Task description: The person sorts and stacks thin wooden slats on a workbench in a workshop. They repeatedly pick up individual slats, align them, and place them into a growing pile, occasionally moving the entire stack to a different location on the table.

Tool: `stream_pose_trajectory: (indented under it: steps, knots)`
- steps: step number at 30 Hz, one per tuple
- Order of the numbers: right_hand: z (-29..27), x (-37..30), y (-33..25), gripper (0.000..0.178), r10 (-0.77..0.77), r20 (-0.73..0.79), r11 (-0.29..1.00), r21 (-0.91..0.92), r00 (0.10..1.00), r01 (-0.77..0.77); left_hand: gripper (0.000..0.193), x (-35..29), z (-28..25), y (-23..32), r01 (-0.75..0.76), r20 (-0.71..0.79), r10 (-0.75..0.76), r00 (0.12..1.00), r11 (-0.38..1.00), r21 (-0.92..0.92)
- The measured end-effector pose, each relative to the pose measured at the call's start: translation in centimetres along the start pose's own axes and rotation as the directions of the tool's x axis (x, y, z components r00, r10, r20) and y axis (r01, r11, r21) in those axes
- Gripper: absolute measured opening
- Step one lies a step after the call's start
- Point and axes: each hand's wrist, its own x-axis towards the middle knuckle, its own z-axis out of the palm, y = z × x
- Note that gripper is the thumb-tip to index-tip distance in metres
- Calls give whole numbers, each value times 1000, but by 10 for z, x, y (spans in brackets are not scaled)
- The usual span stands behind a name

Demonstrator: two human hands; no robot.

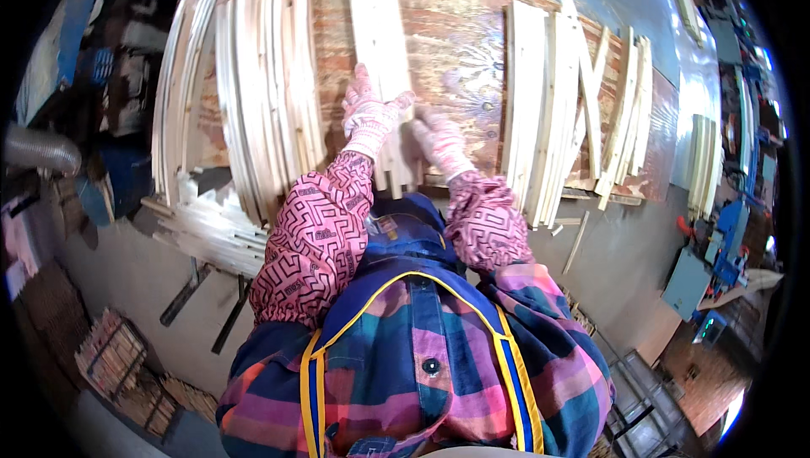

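Pale wooden strips [378,19] lie lengthwise in front of me in a small group on a plywood tabletop [456,45]. My left hand [371,112], in a pinkish-white knit glove, rests flat on them, fingers stretched forward and thumb pointing right. Just right of the strips' near part is my right hand [440,142], gloved the same way. Its fingers bend toward the strips but are smeared by motion, so any grip is unclear. Pink patterned sleeve covers [316,234] reach over both forearms.
Long rows of wooden strips [253,78] lie on the left of the tabletop. More strips [527,95] lie on the right, some crossed. A lower pile of strips [215,226] is at the near left. Blue machinery [730,230] stands far right, and bundled wood [114,348] sits lower left.
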Motion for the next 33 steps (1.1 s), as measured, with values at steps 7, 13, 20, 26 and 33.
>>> stream_pose_trajectory:
  steps: [7, 13, 20, 26, 33]
  knots:
    - [-75, -22, 43, 67, 13, -439, 995, -82, 898, -55, 123, 32, 11, 43, 134, -160, -103, 982, 970, 202]
    - [-182, -45, 122, 107, 533, -515, 639, -275, 671, -718, 126, 21, 13, 56, 140, -137, -125, 983, 984, 113]
    - [-179, -35, 149, 104, 638, -398, 691, -81, 659, -718, 122, -34, 92, 125, -29, 71, 17, 997, 986, 165]
    - [-196, -37, 125, 101, 713, -328, 637, -68, 620, -768, 112, -58, 127, 133, -255, 296, 224, 928, 964, 70]
    - [-242, -87, 211, 76, 506, -313, 858, 278, 804, -432, 116, -8, 128, 80, -255, 324, 281, 904, 959, -120]
